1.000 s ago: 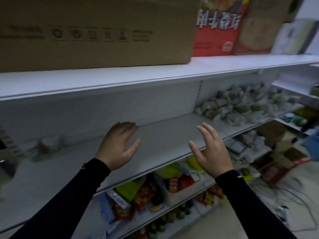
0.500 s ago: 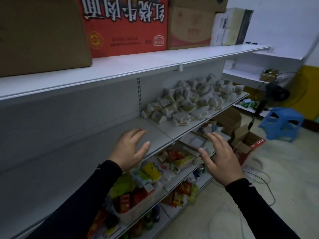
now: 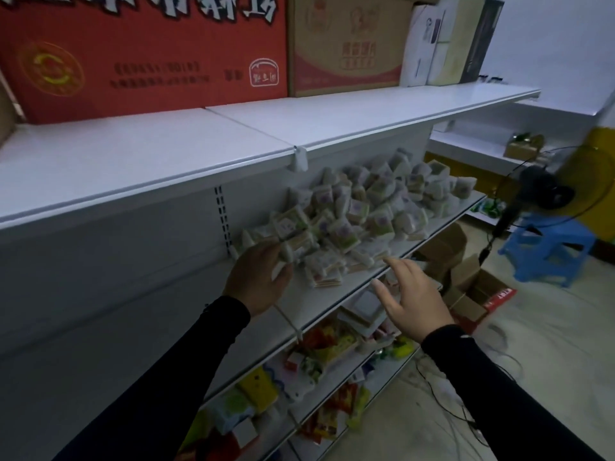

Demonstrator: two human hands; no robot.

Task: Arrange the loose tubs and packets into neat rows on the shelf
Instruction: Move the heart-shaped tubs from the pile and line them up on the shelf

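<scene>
A loose heap of small white packets [image 3: 366, 207] with green and purple labels lies on the right half of the white middle shelf [image 3: 319, 301]. My left hand [image 3: 258, 277] reaches to the heap's left end, and its fingertips touch the nearest packet [image 3: 293, 252]. Whether they close on it is unclear. My right hand [image 3: 412, 301] hovers with fingers spread, just in front of the shelf edge below the heap, holding nothing. The left half of this shelf is bare.
Red and brown cartons [image 3: 143, 58] stand on the top shelf [image 3: 332, 118]. Lower shelves hold colourful snack packets [image 3: 326, 344]. On the floor at right are open cardboard boxes [image 3: 472, 287], a blue stool [image 3: 549, 251], a standing fan [image 3: 539, 191] and loose cables.
My view has swung right along the shelf. Both hands moved from the bare shelf section to the packet heap, and my left hand now touches it.
</scene>
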